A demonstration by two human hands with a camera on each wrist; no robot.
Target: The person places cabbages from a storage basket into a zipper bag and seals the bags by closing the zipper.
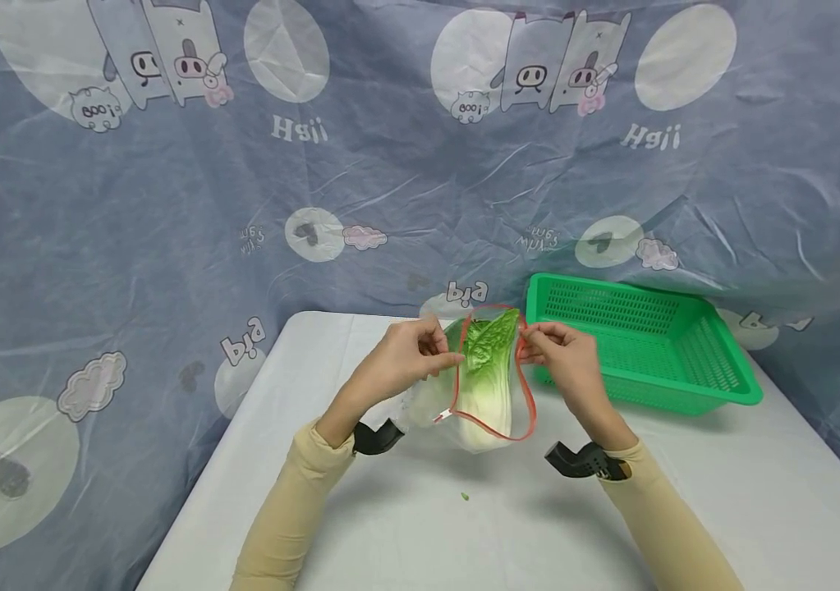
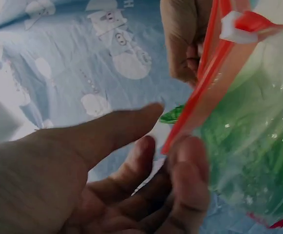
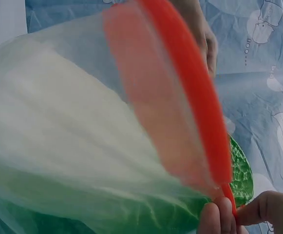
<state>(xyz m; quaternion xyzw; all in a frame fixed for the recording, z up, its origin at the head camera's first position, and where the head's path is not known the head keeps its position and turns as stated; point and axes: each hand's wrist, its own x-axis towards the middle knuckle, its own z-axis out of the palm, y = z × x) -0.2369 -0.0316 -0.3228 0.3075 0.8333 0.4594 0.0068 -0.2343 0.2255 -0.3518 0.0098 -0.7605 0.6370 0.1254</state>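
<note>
A napa cabbage (image 1: 484, 394) is inside a clear zip bag (image 3: 146, 97) with a red zip edge, its leafy top (image 3: 241, 168) poking past the mouth. The mouth gapes, and a white slider (image 2: 236, 28) sits on the red edge. My right hand (image 1: 563, 353) pinches the red edge between thumb and fingers on the right side. On the opposite side, my left hand (image 1: 408, 353) has its bent fingers round the red edge; its thumb (image 2: 131, 124) stands a little apart from the strip.
A green plastic basket (image 1: 656, 394) stands at the back right of the white table (image 1: 301, 492), close behind my right hand. One small green scrap (image 1: 465, 496) lies in front of the bag. A patterned blue-grey sheet (image 1: 390, 164) hangs behind the table.
</note>
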